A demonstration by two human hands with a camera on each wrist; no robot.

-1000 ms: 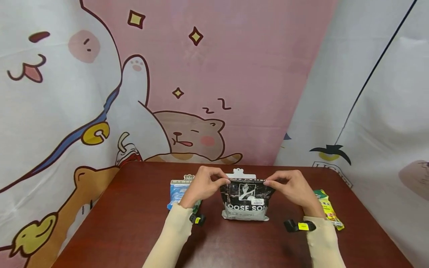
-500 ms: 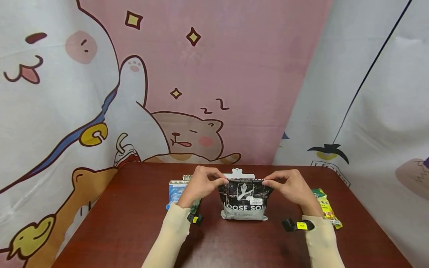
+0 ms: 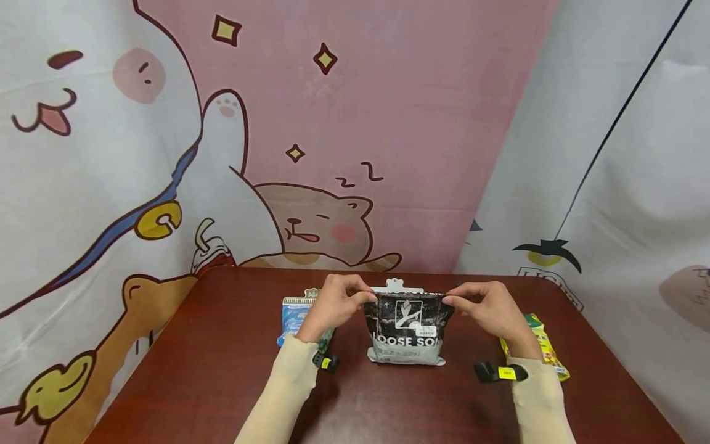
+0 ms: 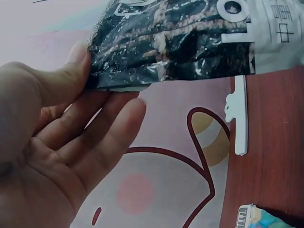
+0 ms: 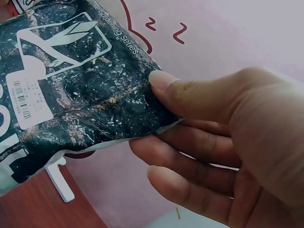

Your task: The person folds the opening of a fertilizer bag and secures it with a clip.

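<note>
A black and white bag of loose soil point(image 3: 407, 353) stands upright on the table in the head view. My left hand point(image 3: 339, 306) pinches its top left corner between thumb and fingers. The top right corner is held the same way by my right hand point(image 3: 488, 310). In the left wrist view, the thumb lies on the printed front of the bag point(image 4: 180, 47) while the fingers are behind it. Likewise, the right wrist view has the thumb on the front near the top edge, close to a white barcode label point(image 5: 29, 100). Behind the bag lies a white clip point(image 3: 395, 286), partly covered.
Left of the bag, a blue packet point(image 3: 291, 317) with a clip along its top is partly hidden by my left hand. A yellow and green packet point(image 3: 548, 350) lies under my right forearm. A patterned cloth point(image 3: 421, 123) hangs behind the brown table point(image 3: 222, 357).
My hands have spread slightly apart along the bag's top edge, the right one shifting right. The top edge looks a little higher and straighter. The bag's base stays in place.
</note>
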